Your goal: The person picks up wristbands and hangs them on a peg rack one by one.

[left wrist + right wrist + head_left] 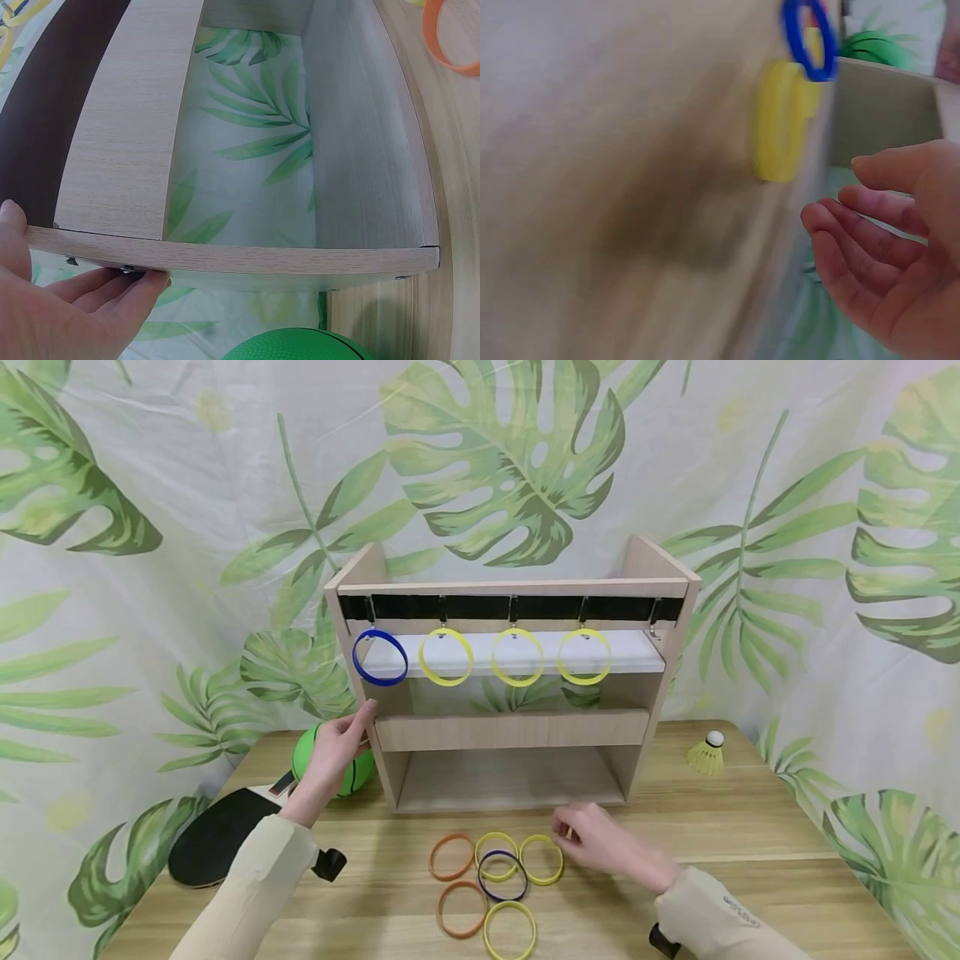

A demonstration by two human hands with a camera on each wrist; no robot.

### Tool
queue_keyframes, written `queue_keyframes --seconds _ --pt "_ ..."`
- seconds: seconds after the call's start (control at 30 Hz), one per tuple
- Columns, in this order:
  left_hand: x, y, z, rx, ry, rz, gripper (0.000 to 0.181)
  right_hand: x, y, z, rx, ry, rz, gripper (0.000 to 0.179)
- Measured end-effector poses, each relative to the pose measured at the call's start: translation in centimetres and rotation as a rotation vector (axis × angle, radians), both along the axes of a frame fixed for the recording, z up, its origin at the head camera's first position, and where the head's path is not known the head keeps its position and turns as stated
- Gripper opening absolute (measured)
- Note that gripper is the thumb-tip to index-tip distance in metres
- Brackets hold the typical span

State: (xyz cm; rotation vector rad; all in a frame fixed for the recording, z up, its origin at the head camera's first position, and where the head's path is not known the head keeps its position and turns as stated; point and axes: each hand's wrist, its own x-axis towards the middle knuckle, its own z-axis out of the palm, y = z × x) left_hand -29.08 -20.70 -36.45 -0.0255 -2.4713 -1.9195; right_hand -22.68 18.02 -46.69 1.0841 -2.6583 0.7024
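Note:
My left hand (339, 747) grips the left side panel of a small wooden shelf (510, 729), thumb at the front edge and fingers on its outer face (82, 307). Along the black strip of the shelf, a blue wristband (380, 682) and three yellow wristbands (445, 682) hang from hooks. My right hand (596, 839) hovers over the table with loosely curled fingers and nothing in them (885, 247). It is right beside a yellow wristband (542, 882) lying there. A dark blue wristband (502, 900) overlaps another yellow one, with two orange wristbands (452, 879) to their left.
Left of the shelf sit a green ball (362, 774) and a black table tennis bat (221, 835). A yellow shuttlecock (707, 756) stands on the wooden table (750, 827) at the right. Leaf-patterned cloth (225, 485) hangs behind.

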Motion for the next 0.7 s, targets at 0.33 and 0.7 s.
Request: queue_keyframes --seconds 0.33,0.7 --pt "-0.2 -0.1 -0.1 -0.011 0.009 0.004 0.082 -0.8 -0.1 -2.0 0.043 -0.126 -0.05 0.008" --pt "-0.2 -0.1 -0.1 -0.019 0.014 -0.001 0.083 -0.8 0.2 -1.6 0.003 -0.062 -0.03 0.009"
